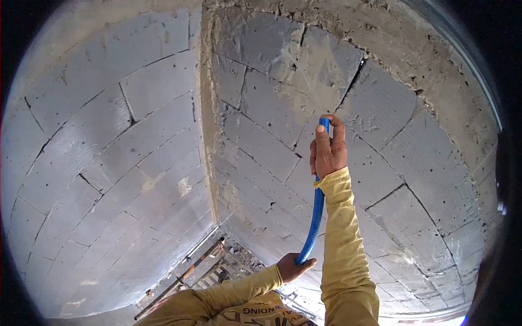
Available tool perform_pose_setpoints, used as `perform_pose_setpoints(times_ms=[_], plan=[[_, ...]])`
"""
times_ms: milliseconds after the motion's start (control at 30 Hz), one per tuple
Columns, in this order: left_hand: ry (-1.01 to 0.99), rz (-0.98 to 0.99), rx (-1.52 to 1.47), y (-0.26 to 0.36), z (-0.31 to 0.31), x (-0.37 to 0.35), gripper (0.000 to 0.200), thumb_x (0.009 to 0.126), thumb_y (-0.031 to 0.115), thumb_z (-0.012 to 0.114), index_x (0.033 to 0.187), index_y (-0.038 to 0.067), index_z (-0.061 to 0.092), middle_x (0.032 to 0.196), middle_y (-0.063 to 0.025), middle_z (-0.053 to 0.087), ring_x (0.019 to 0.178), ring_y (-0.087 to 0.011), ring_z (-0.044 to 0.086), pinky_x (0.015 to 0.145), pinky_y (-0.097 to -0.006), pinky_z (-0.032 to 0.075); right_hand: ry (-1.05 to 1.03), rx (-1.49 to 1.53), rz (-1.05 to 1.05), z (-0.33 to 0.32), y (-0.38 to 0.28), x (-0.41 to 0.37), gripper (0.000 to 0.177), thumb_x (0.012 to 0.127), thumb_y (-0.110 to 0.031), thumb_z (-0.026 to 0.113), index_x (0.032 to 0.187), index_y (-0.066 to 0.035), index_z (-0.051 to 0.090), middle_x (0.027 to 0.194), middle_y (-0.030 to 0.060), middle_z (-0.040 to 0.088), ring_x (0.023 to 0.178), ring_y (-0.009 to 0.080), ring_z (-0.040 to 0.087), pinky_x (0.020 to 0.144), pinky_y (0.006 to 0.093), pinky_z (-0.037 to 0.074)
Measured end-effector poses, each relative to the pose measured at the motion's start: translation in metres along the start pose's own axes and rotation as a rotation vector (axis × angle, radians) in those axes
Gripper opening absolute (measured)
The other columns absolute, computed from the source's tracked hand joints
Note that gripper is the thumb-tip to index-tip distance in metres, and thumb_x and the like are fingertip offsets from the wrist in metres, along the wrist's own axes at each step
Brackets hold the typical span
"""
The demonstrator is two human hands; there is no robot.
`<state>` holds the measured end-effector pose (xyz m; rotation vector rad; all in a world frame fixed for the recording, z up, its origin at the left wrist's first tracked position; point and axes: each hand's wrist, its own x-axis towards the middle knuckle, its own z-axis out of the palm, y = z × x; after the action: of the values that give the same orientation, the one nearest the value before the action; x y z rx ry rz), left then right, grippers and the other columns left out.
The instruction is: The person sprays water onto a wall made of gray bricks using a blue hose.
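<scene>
A blue hose or flexible tube (pixel 315 220) runs in a gentle curve between my two hands. Its upper end points up the grey block wall (pixel 272 103), where my right hand (pixel 329 145) is closed round it, thumb along the tube near its open tip. Lower down, my left hand (pixel 293 267) grips the other visible end, its fingers partly hidden behind the tube. Both arms wear yellow sleeves. Behind the tube the wall shows dark joints between blocks and a smeared beige patch (pixel 312 70) above my right hand.
A second block wall (pixel 109 136) meets the first at a rough mortar corner (pixel 209 108). A rough concrete band (pixel 413 54) runs along the top right. Far below at the corner's foot stand a rusty metal frame (pixel 187 274) and rubble (pixel 239 250).
</scene>
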<state>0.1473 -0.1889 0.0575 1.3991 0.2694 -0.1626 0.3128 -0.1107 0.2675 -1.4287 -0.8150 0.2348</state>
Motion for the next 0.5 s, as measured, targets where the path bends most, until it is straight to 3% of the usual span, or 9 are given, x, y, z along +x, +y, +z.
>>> perform_pose_setpoints(times_ms=[100,200,367,500], plan=[[-0.045,0.016,0.043,-0.001,0.004,0.003,0.044,0.087,0.045,0.059,0.071,0.003,0.059,0.057,-0.0038,0.049,0.056,-0.0128,0.042,0.056,-0.0325,0.039,0.015,-0.011,-0.012,-0.014,-0.003,-0.006,0.025,0.095,-0.029,0.048,0.116,-0.017,0.039,0.051,-0.0059,0.037,0.035,0.0051,0.033,0.030,0.0229,0.028],[-0.039,0.056,0.083,0.007,0.009,0.001,0.046,0.086,0.049,0.058,0.069,0.007,0.058,0.057,-0.0039,0.056,0.053,-0.0118,0.054,0.054,-0.0307,0.046,0.011,0.000,-0.026,-0.021,-0.010,-0.011,0.026,0.095,-0.028,0.048,0.117,-0.017,0.039,0.052,-0.0062,0.038,0.036,0.0047,0.033,0.031,0.0228,0.027],[-0.112,0.047,0.213,0.004,0.011,0.006,0.048,0.088,0.049,0.055,0.067,0.006,0.058,0.057,-0.0047,0.056,0.054,-0.0141,0.054,0.058,-0.0329,0.046,0.019,-0.047,-0.047,-0.030,-0.002,-0.013,0.026,0.095,-0.026,0.048,0.119,-0.016,0.040,0.059,-0.0041,0.040,0.044,0.0047,0.036,0.037,0.0216,0.029],[-0.143,0.039,0.231,-0.022,0.020,0.014,0.048,0.090,0.046,0.052,0.066,0.005,0.057,0.060,-0.0047,0.055,0.059,-0.0147,0.052,0.065,-0.0319,0.046,-0.029,-0.246,0.111,-0.032,0.018,-0.015,0.034,0.092,-0.029,0.051,0.121,-0.016,0.039,0.063,-0.0008,0.045,0.051,0.0102,0.041,0.046,0.0277,0.036]])
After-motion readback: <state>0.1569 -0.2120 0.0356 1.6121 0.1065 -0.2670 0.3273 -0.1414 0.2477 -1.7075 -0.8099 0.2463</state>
